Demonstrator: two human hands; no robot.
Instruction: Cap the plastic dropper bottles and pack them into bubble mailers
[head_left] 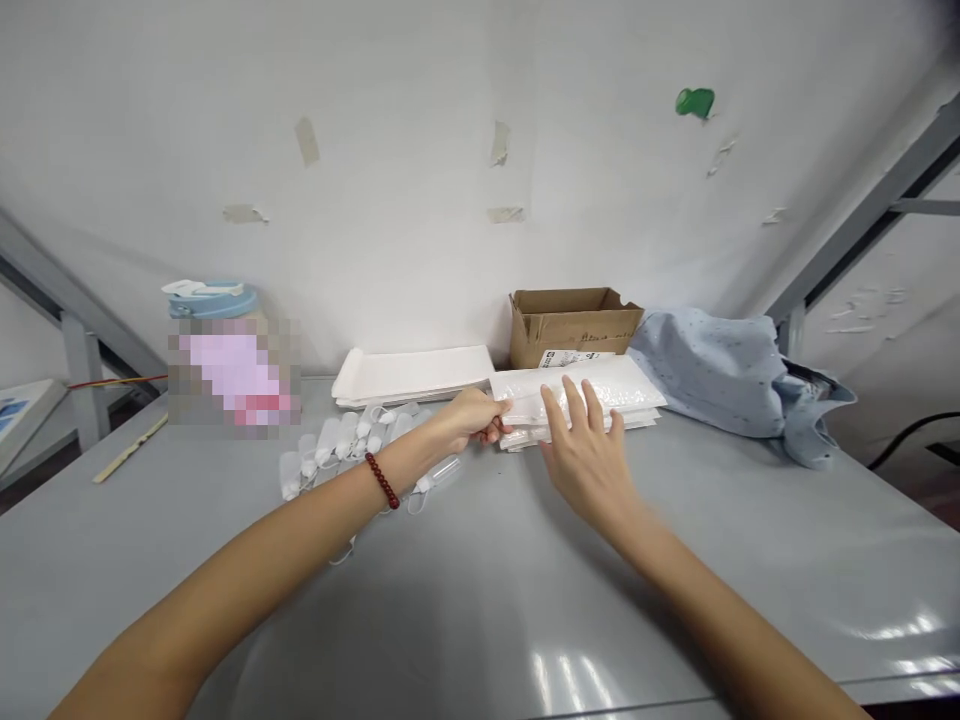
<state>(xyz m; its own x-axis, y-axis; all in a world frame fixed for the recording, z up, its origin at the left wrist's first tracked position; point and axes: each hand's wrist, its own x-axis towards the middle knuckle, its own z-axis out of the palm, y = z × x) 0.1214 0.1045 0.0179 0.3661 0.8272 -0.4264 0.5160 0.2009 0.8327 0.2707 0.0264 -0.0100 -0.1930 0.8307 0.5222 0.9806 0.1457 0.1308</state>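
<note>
Bubble mailer: I have the white bubble mailer point(634, 383) on top of a mailer stack point(637, 418), right of centre on the grey tabletop point(420, 620), just in front of the cardboard box point(574, 328).
Left hand: My left hand point(472, 413) is at the mailer's left end, thumb above and the other fingers curled under, clamped on that edge. How many layers are in the pinch, I cannot tell.
Right hand: My right hand point(591, 465) is over the near long side, fingers spread apart, tips at the upper face. Whether they press or only graze, I cannot tell.
Mailer handling: I judge it light and floppy, with padding that gives under pressure. The glossy skin may slip on its neighbours, so several could slide together. Not fragile, though a hard squeeze might crush the bubbles.
Where to hold: I would pinch a short end or a corner and steady the middle with flat fingers.
Second pile: White padded envelopes point(412, 372) lie left of the mailer stack, squarer in outline.
Bottles: Small clear bottles point(328, 440) with white caps lie in a cluster beside and partly behind the left forearm.
Right side: Blue speckled cloth point(709, 370) lies bunched beside the box.
</note>
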